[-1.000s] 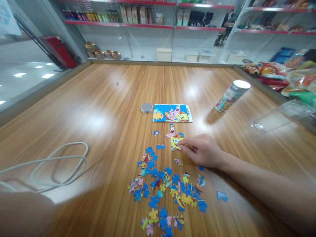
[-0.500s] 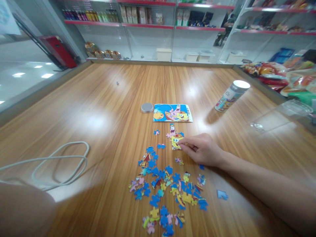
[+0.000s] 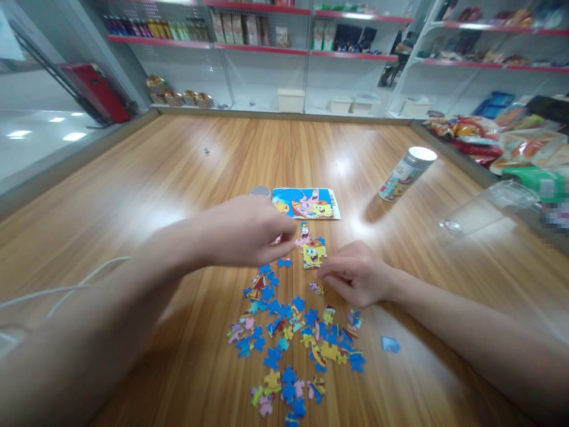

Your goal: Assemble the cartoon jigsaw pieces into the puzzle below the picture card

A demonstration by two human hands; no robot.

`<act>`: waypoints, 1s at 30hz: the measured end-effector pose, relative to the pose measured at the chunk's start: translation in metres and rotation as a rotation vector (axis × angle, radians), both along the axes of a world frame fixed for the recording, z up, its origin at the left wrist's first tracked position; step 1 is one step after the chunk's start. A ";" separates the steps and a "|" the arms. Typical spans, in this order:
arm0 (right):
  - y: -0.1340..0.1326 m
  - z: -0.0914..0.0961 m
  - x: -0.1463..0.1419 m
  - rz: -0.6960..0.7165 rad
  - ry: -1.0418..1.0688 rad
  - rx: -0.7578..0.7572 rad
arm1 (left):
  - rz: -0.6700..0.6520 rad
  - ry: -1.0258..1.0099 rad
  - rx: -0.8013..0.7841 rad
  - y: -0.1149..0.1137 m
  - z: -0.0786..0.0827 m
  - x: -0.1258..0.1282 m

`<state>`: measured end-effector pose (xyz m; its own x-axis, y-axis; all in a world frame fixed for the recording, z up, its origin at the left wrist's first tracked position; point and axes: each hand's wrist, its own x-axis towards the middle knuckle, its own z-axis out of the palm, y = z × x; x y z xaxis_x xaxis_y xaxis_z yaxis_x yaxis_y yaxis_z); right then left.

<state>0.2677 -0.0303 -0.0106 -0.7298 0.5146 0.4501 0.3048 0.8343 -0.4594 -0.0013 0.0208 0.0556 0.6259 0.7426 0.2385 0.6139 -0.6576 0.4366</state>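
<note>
A small joined patch of jigsaw puzzle [image 3: 313, 254], with a yellow square face and a pink figure, lies on the wooden table. My left hand [image 3: 249, 231] hangs over the table left of it, fingers curled and thumb tip close to the pink part. Behind its fingers shows a bit of a pink piece. My right hand [image 3: 358, 273] rests at the patch's lower right edge with fingers pinched together; what is in them, if anything, is hidden. Just below lies a loose puzzle piece [image 3: 316, 287]. The picture card [image 3: 306, 203] lies beyond the patch.
Loose blue, yellow and pink puzzle pieces [image 3: 284, 309] spread toward me. A cardboard tube [image 3: 406, 175] stands at right, near a clear plastic container [image 3: 484, 207]. The round metal lid [image 3: 260, 191] is partly covered by my left hand. A white cable [image 3: 89, 279] lies at left.
My left arm has swung in from the lower left, bringing the hand over the table beside the patch. My right hand has drawn slightly back from the yellow face to its lower edge.
</note>
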 end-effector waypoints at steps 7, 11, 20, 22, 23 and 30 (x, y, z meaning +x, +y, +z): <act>-0.001 0.004 -0.002 0.039 -0.075 -0.056 | 0.220 -0.366 0.433 0.042 -0.067 0.012; -0.001 0.003 -0.004 0.057 -0.113 -0.058 | 0.006 -0.384 0.555 0.042 -0.074 0.007; 0.000 0.002 -0.004 0.046 0.059 -0.003 | -0.023 -0.403 0.647 0.048 -0.072 0.008; 0.001 0.001 -0.005 -0.014 0.102 0.041 | -0.015 -0.417 0.659 0.048 -0.071 0.007; 0.002 0.001 -0.005 -0.047 0.118 0.074 | -0.011 -0.424 0.664 0.049 -0.071 0.007; 0.006 0.004 -0.004 0.015 0.238 0.107 | 0.014 -0.429 0.668 0.050 -0.071 0.006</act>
<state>0.2640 -0.0239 -0.0069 -0.6041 0.4445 0.6614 0.1856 0.8856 -0.4257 0.0049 0.0704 -0.0154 0.3700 0.3644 0.8546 0.4917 -0.8573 0.1527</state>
